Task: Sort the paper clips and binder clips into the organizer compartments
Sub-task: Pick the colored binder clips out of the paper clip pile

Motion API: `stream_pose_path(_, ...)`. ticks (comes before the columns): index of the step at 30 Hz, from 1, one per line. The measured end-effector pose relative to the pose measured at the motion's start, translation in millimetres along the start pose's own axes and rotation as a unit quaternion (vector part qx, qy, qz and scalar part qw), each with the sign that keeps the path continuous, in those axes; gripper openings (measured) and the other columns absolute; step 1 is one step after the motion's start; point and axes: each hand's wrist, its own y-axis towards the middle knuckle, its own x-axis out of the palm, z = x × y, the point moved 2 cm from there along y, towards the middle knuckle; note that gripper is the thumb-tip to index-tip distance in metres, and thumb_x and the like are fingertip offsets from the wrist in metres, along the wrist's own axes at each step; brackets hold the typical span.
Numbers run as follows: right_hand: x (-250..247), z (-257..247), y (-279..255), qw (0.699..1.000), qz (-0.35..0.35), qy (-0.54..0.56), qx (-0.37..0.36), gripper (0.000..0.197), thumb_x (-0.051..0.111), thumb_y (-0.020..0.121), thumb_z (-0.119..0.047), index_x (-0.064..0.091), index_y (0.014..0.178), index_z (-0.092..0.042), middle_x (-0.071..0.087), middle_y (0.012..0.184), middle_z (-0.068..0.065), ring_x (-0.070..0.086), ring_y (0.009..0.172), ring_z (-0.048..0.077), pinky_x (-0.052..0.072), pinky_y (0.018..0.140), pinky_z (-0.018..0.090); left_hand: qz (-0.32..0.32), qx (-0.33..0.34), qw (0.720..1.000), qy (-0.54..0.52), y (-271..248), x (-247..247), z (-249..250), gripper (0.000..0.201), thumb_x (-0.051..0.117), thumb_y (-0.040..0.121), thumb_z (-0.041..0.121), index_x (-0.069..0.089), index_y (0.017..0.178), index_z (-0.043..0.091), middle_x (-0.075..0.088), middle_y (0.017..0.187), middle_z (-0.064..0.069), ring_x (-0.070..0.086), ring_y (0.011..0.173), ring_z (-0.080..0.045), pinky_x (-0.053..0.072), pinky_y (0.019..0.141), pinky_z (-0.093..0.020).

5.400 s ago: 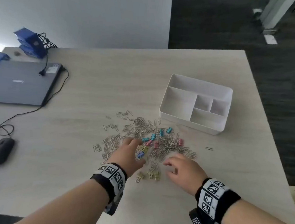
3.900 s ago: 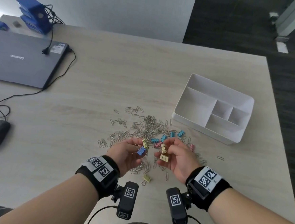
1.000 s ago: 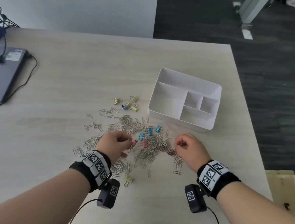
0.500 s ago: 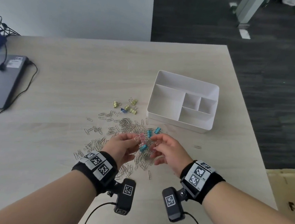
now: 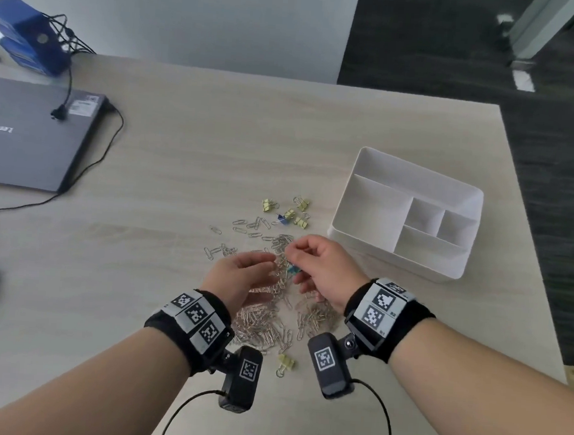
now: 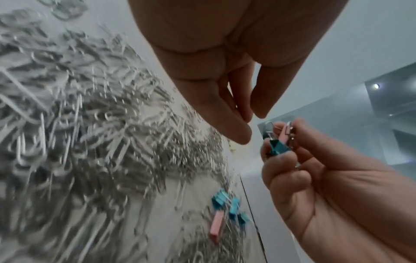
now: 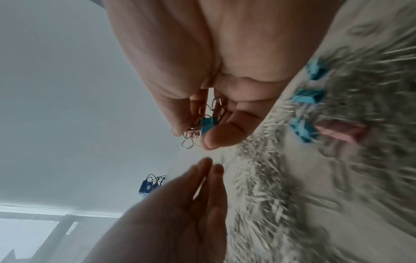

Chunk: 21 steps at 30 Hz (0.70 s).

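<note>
Right hand (image 5: 322, 271) raised over the paper clip pile (image 5: 271, 312), fingers curled round a small bunch of binder clips (image 6: 280, 140) — one teal, one pink, wire handles bunched together. Left hand (image 5: 240, 275) just beside it, palm up, fingers straight and relaxed, holding nothing; fingertips near the right hand's bunch, not touching.

Held bunch, left wrist view: pink clip's long axis roughly upright, handles pointing up past the fingertips, teal body below it. Right wrist view: same teal clip (image 7: 208, 124) pinched between thumb and fingers, wire loops hanging toward the left hand (image 7: 180, 213). Head view shows only a teal speck between the hands; pink not visible there.

On the table (image 5: 177, 191): three loose teal clips (image 7: 308, 113) and a pink clip (image 6: 216, 226) lying flat at the pile's edge. Pink one's long axis runs toward the left wrist camera; clear in both wrist views, hidden under the hands in the head view.

Head view only: white organizer (image 5: 459, 275) to the right of the pile, its compartments holding no clips; yellow binder clips (image 5: 289, 210) with one blue among them beyond the pile, near the organizer's left wall; one yellow clip (image 5: 284, 363) alone at the near edge, between the wrists. Closed laptop (image 5: 27, 135) far left — well apart from the work.
</note>
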Motion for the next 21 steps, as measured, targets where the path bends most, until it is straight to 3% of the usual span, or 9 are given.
stream_pose_path(3,2.0,-24.9,27.2,0.998,0.043,-0.032,-0.037,0.011,0.062,0.095,-0.024,0.066,0.101,-0.016,0.064,0.087,0.005,0.063,0.064,0.018,0.061,0.066,0.039,0.035,-0.007,0.999,-0.007,7.2,-23.8,6.3,0.013,0.065,0.092,0.007,0.072,0.102,0.007,0.074,0.091,-0.008,0.070,0.076,-0.019,0.060,0.061,-0.033)
stream_pose_path(7,5.5,-50.2,68.4,0.985,0.113,-0.112,-0.074,0.011,0.058,0.096,-0.024,0.064,0.100,-0.015,0.065,0.087,0.004,0.064,0.062,0.014,0.061,0.062,0.033,0.057,-0.005,0.997,0.055,15.2,-56.2,11.2,0.011,0.062,0.093,0.009,0.071,0.100,0.008,0.072,0.091,-0.009,0.069,0.076,-0.018,0.059,0.063,-0.033)
stream_pose_path(9,7.4,-50.9,88.2,0.975,0.126,-0.168,-0.073,0.009,0.059,0.094,-0.025,0.065,0.095,-0.019,0.066,0.084,-0.001,0.067,0.065,0.016,0.061,0.065,0.036,0.068,0.019,0.987,0.144,16.6,-68.2,13.8,0.011,0.061,0.094,0.013,0.072,0.097,0.015,0.074,0.093,-0.006,0.069,0.077,-0.017,0.059,0.068,-0.035)
stream_pose_path(12,9.5,-44.6,113.0,0.947,0.125,-0.288,-0.072,0.010,0.059,0.093,-0.027,0.066,0.092,-0.022,0.068,0.087,-0.003,0.067,0.073,0.017,0.056,0.064,0.033,0.072,0.082,0.938,0.329,16.7,-81.5,20.2,0.014,0.060,0.093,0.024,0.072,0.100,0.028,0.073,0.096,0.009,0.068,0.083,-0.010,0.055,0.072,-0.029)
stream_pose_path(14,9.4,-39.1,123.7,0.925,0.127,-0.352,-0.073,0.012,0.058,0.093,-0.029,0.067,0.093,-0.021,0.069,0.092,-0.002,0.063,0.077,0.015,0.046,0.061,0.027,0.046,0.117,0.901,0.416,19.9,-86.1,23.0,0.021,0.058,0.094,0.027,0.069,0.111,0.029,0.068,0.107,0.013,0.063,0.096,-0.006,0.050,0.086,-0.025)
stream_pose_path(17,9.1,-32.3,133.0,0.920,0.141,-0.360,-0.067,0.016,0.057,0.092,-0.032,0.068,0.097,-0.022,0.068,0.100,-0.001,0.062,0.081,0.014,0.043,0.066,0.026,-0.003,0.183,0.838,0.513,30.5,-87.0,26.9,0.034,0.056,0.092,0.031,0.063,0.125,0.028,0.056,0.126,0.013,0.053,0.118,-0.009,0.042,0.105,-0.030)
stream_pose_path(21,3.2,-32.7,122.9,0.923,0.175,-0.335,-0.072,0.023,0.052,0.096,-0.032,0.066,0.112,-0.022,0.062,0.117,-0.001,0.061,0.089,0.014,0.043,0.071,0.022,-0.062,0.225,0.771,0.592,49.1,-70.2,35.6,0.057,0.053,0.090,0.039,0.044,0.145,0.027,0.038,0.152,0.008,0.035,0.140,-0.014,0.031,0.117,-0.037)
